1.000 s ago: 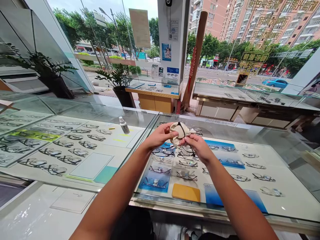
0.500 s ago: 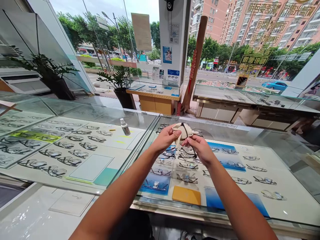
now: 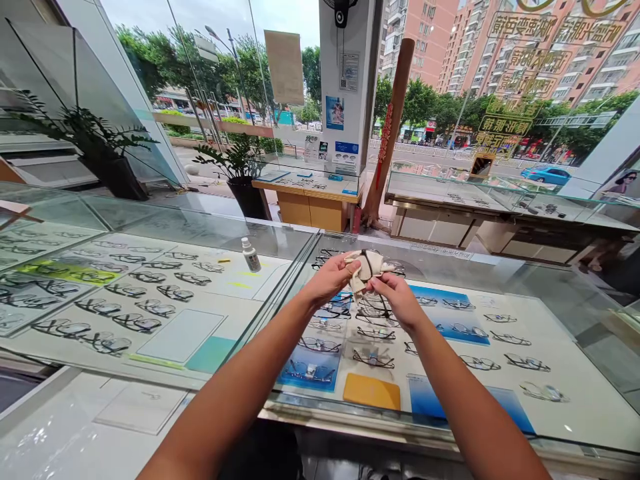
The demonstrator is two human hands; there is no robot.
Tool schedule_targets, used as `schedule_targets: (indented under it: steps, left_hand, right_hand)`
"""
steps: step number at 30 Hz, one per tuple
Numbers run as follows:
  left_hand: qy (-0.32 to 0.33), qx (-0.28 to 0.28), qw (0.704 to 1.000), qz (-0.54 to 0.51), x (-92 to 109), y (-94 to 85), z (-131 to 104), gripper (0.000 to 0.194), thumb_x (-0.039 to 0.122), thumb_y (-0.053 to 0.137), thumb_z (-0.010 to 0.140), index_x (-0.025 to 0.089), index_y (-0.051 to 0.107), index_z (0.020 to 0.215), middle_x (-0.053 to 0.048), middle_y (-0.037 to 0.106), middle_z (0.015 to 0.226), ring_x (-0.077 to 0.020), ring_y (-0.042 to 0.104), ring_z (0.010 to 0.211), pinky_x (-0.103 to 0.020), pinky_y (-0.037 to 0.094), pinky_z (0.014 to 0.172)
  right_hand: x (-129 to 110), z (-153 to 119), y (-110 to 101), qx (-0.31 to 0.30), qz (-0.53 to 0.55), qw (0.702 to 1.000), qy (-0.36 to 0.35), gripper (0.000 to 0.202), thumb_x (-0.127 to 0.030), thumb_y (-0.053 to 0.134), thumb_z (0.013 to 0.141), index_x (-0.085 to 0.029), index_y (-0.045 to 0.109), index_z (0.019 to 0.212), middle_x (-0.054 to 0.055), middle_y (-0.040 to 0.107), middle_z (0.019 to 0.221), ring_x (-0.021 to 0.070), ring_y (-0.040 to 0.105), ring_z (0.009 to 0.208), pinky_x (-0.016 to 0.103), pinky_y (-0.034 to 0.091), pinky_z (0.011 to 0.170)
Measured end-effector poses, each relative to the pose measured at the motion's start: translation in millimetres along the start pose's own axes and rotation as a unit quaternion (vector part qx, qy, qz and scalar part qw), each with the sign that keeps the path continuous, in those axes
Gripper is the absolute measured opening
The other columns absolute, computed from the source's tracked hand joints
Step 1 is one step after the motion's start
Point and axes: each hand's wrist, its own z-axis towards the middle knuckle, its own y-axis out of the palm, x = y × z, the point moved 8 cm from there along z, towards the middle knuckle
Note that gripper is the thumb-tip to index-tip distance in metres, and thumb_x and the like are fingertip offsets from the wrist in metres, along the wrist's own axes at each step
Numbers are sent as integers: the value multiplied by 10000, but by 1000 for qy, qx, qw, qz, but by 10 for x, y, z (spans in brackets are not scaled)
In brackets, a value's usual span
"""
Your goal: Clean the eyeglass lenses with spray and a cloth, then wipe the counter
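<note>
Above the right display case, my left hand (image 3: 331, 277) pinches a cream cloth (image 3: 367, 267) from its left side, thumb on top. My right hand (image 3: 397, 297) is closed on the lower right of the same cloth. A dark curved rim, like part of a glasses frame, shows against the cloth between both hands; the rest of it is covered. Rows of glasses (image 3: 376, 333) lie under the glass below the hands. An orange case (image 3: 371, 392) lies near the front edge of the display.
A white spray bottle (image 3: 251, 255) stands on the left glass case (image 3: 200, 230), near a small yellow item (image 3: 225, 261). Potted plants (image 3: 249, 197), a wooden post (image 3: 393, 133) and further display counters (image 3: 435, 200) are beyond.
The cloth has shifted and folded differently around the dark rim, hanging lower between the hands. Both hands keep hold in nearly the same place. The view has tilted up slightly.
</note>
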Motion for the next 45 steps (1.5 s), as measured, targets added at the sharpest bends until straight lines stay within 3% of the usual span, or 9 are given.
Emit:
schedule_targets:
  steps: [4, 9, 14, 17, 28, 33, 38, 42, 45]
  left_hand:
    - [18, -1, 1000, 6, -7, 81, -9, 516, 453, 926, 781, 161, 594, 1047, -8, 694, 748, -120, 634, 585, -214, 499, 550]
    - [29, 103, 994, 5, -86, -27, 10, 534, 668, 762, 873, 188, 528, 866, 61, 557, 547, -71, 449, 374, -184, 346, 395]
    - [-1, 1, 1000, -8, 22, 24, -12, 486, 546, 852, 843, 141, 644, 1012, -45, 717, 747, -144, 667, 610, -232, 510, 577]
    - [-6, -24, 1000, -11, 58, 69, -45, 502, 425, 923, 793, 137, 646, 1098, -41, 717, 794, -134, 661, 639, -227, 503, 603]
    - [7, 118, 992, -43, -140, -41, 8, 562, 683, 804, 824, 167, 593, 892, 34, 604, 598, -78, 490, 415, -193, 377, 416]
    - [0, 106, 990, -98, -138, -111, 56, 598, 631, 860, 795, 128, 697, 1073, -51, 749, 793, -160, 681, 635, -257, 543, 599]
    - [50, 150, 982, -98, 10, -303, 78, 570, 574, 867, 816, 115, 731, 1125, -85, 789, 976, -175, 728, 882, -243, 559, 771]
    - [33, 150, 987, -54, 80, -392, 48, 577, 621, 869, 785, 123, 756, 1052, -62, 770, 899, -152, 704, 797, -232, 545, 746]
    - [-27, 82, 996, -7, 39, -314, 21, 564, 628, 858, 795, 108, 769, 996, -75, 752, 850, -139, 667, 712, -221, 508, 663]
  right_hand:
    - [8, -1, 31, -12, 10, 1000, 7, 523, -713, 783, 835, -194, 736, 806, 68, 716, 838, 240, 619, 875, 387, 477, 920]
    - [135, -11, 158, -28, 6, 999, 21, 551, -743, 783, 826, -194, 746, 835, 71, 718, 861, 255, 638, 922, 390, 473, 935]
    - [79, -9, 72, 2, 51, 998, 22, 513, -708, 814, 814, -201, 742, 847, 74, 722, 902, 242, 610, 901, 379, 469, 917]
    - [63, -11, 69, -13, 81, 996, 35, 489, -685, 810, 826, -201, 741, 848, 76, 720, 904, 239, 609, 889, 379, 473, 911]
    - [177, -2, 155, -10, 40, 998, 37, 514, -688, 845, 766, -202, 746, 900, 59, 713, 883, 249, 624, 913, 392, 490, 918]
    - [45, 8, 40, 8, 58, 998, 19, 485, -668, 851, 782, -204, 724, 845, 47, 686, 853, 220, 588, 846, 350, 461, 842]
    - [-131, -12, -73, 10, 122, 992, 18, 424, -613, 858, 812, -217, 711, 840, 82, 743, 1003, 226, 600, 911, 342, 461, 829]
    - [-263, -24, -234, 55, 119, 991, -22, 372, -579, 836, 848, -226, 719, 863, 88, 759, 1057, 239, 613, 962, 359, 474, 872]
    - [-329, -31, -321, 83, 114, 989, -49, 345, -560, 819, 868, -229, 723, 875, 91, 760, 1069, 257, 629, 1043, 373, 483, 933]
